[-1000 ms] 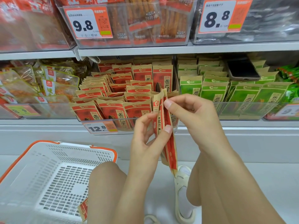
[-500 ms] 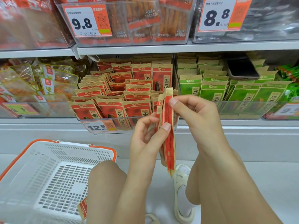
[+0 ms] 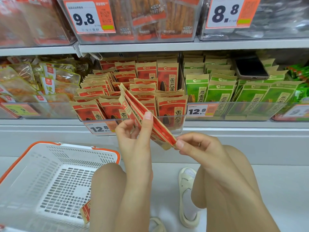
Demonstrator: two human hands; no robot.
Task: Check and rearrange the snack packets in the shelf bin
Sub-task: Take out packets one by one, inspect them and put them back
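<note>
Both hands (image 3: 133, 139) have tilted the held packets (image 3: 147, 119) from upright to slanting.

Red packets (image 3: 143, 91) crowd the clear bin (image 3: 181, 121); upper shelf (image 3: 133, 47) hangs close overhead.

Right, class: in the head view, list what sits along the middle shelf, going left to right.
Clear-wrapped snack packs → red seed packets in their clear bin → green seed packets, with a phone lying on top → bright green packs at the right edge.

Just a shop aisle: grey metal shelves (image 3: 217, 45) with orange price tags (image 3: 89, 15), pale floor (image 3: 275, 178), flat even lighting.
</note>
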